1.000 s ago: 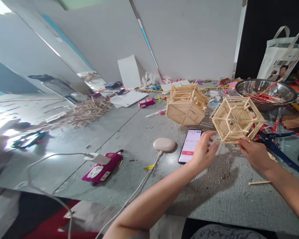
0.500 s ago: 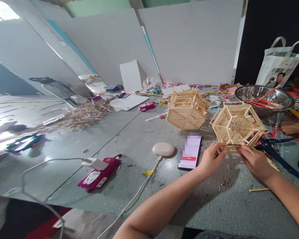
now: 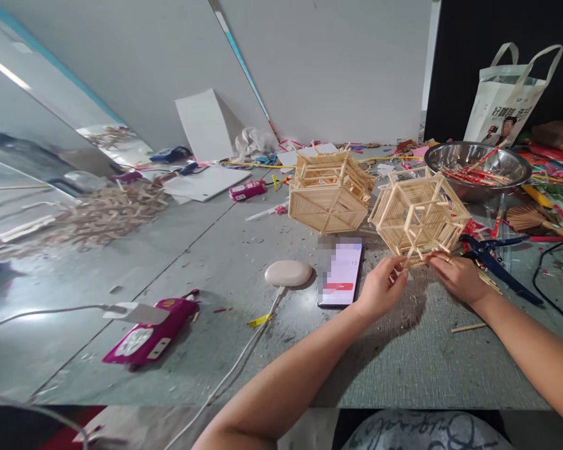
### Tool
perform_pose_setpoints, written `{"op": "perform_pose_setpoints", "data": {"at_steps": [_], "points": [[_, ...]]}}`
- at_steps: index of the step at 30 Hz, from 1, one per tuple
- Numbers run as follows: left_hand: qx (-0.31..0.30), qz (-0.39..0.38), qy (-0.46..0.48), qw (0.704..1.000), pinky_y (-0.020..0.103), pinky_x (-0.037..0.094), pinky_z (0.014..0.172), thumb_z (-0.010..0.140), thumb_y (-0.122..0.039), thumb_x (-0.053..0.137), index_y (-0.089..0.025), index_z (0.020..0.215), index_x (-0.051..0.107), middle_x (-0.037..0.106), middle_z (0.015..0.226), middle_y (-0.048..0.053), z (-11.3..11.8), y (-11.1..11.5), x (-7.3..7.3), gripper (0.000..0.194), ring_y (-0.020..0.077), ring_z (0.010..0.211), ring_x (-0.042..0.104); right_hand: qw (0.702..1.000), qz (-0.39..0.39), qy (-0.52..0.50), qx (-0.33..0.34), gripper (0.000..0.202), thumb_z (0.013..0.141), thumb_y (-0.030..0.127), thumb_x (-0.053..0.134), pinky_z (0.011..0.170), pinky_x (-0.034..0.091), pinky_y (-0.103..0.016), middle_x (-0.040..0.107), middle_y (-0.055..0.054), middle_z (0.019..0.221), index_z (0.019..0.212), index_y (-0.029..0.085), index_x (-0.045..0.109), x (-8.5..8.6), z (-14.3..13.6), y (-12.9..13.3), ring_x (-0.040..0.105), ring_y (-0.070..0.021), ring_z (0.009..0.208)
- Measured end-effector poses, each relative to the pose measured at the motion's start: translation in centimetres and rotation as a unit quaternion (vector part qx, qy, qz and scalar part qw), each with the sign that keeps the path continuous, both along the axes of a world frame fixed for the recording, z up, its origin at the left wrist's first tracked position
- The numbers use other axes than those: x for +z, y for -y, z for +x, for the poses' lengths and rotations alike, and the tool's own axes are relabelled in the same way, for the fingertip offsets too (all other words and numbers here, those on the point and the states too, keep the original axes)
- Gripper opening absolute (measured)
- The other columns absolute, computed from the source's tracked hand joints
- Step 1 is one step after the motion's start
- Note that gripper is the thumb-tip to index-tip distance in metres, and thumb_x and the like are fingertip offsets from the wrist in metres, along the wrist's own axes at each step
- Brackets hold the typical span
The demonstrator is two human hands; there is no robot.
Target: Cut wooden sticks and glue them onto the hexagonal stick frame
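stick frame point(image 3: 410, 219): pale, hexagonal, slatted sides, spoked open face | hands point(image 3: 458, 276): both pinching its lower edge

Pixelation masks part of the phone point(image 3: 348, 269), the right hand point(image 3: 458, 276) part of the frame point(image 3: 411, 216).

Both bare arms reach forward and converge: the left forearm point(image 3: 304, 375) slants up to the right, the right forearm point(image 3: 528, 344) up to the left. The left hand point(image 3: 381, 287) has its fingers curled, thumb near them; the right hand point(image 3: 460, 278) pinches, knuckles upward — the two near each other, fingertips apart.
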State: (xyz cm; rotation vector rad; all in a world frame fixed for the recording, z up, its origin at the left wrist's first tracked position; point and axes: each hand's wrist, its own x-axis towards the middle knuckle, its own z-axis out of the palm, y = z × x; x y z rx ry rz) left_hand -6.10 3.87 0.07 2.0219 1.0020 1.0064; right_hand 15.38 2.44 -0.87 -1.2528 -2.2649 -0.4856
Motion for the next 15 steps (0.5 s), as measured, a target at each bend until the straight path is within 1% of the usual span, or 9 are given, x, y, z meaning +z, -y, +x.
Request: {"op": "perform_pose_setpoints", "data": {"at_steps": [3,5,7,9,12,15], "points": [[0.02,0.056,-0.021,0.998,0.021,0.044,0.056,0.082,-0.024,0.048,-0.021,0.109,0.053,0.056,0.084,0.003,-0.3,-0.5,1.1,0.028,0.0094,0.065,0.052,0.999,0.018,-0.029,-0.012,0.025,0.087,0.015,0.042,0.07,0.046,-0.022,0.069,-0.006,0.099,0.1,0.017,0.063,0.7,-0.1,-0.7,0.065,-0.0131,0.078],[0.046,0.086,-0.025,0.995,0.02,0.044,0.056,0.083,-0.024,0.047,-0.019,0.109,0.053,0.057,0.084,0.003,-1.0,-0.9,2.0,0.027,0.0093,0.066,0.052,0.998,0.037,-0.048,-0.026,0.025,0.087,0.015,0.042,0.07,0.046,-0.022,0.069,-0.006,0.098,0.1,0.017,0.063,1.1,-0.3,-1.2,0.065,-0.0133,0.08],[0.096,0.121,-0.035,0.987,0.02,0.044,0.058,0.082,-0.024,0.047,-0.019,0.106,0.054,0.058,0.083,0.003,-2.0,-1.5,2.9,0.026,0.0101,0.068,0.053,0.997,0.051,-0.056,-0.033,0.023,0.087,0.016,0.043,0.069,0.046,-0.022,0.069,-0.005,0.096,0.099,0.017,0.063,1.4,-0.4,-1.6,0.065,-0.0132,0.079],[0.16,0.146,-0.058,0.975,0.022,0.045,0.061,0.081,-0.025,0.047,-0.019,0.102,0.056,0.058,0.08,0.002,-3.2,-2.3,3.4,0.023,0.0109,0.068,0.053,0.996,0.055,-0.057,-0.033,0.022,0.087,0.016,0.044,0.068,0.047,-0.022,0.069,-0.004,0.094,0.097,0.018,0.063,1.5,-0.4,-1.8,0.065,-0.013,0.076],[0.229,0.146,-0.127,0.954,0.025,0.046,0.066,0.079,-0.026,0.049,-0.019,0.095,0.058,0.059,0.082,0.002,-5.1,-3.6,3.9,0.02,0.0127,0.069,0.055,0.997,0.05,-0.057,-0.024,0.022,0.087,0.016,0.044,0.069,0.047,-0.022,0.069,-0.005,0.095,0.1,0.018,0.062,1.4,-0.2,-1.8,0.065,-0.0133,0.078],[0.285,0.135,-0.178,0.932,0.03,0.046,0.072,0.079,-0.027,0.049,-0.019,0.095,0.06,0.06,0.089,0.005,-6.6,-4.9,4.6,0.021,0.0156,0.073,0.057,0.997,0.048,-0.065,-0.017,0.023,0.087,0.016,0.044,0.071,0.047,-0.022,0.068,-0.005,0.097,0.101,0.017,0.063,1.3,-0.1,-1.7,0.064,-0.0131,0.08]]}}
